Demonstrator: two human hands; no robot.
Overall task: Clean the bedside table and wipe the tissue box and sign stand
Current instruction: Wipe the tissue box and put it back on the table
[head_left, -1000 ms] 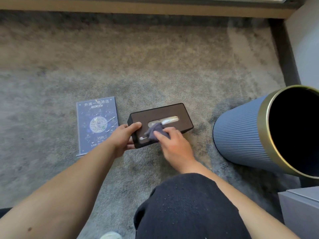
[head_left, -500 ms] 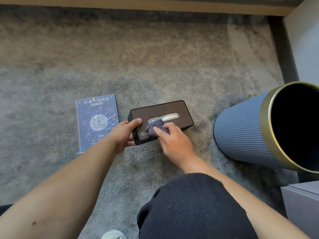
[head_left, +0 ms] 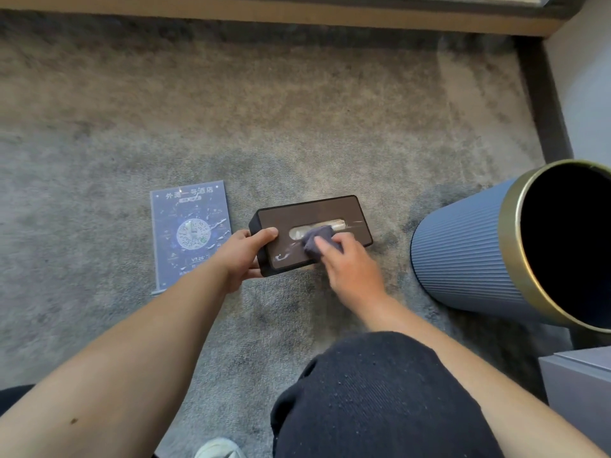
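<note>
Bare forearms (head_left: 139, 342), dark black trousers (head_left: 380, 401), pale shoe (head_left: 218, 449)

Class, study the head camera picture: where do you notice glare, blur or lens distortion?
Head view: glare streaks on the tissue box top and the sign stand; right hand slightly motion-blurred; wide-angle lens bows the waste bin at the edge.

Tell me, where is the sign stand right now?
The sign stand lies flat on the carpet, left of the tissue box, beside the left hand.

Glossy dark tissue box (head_left: 330, 209), soft cloth (head_left: 315, 241), plush carpet (head_left: 264, 110), ribbed gold-rimmed bin (head_left: 463, 256).
</note>
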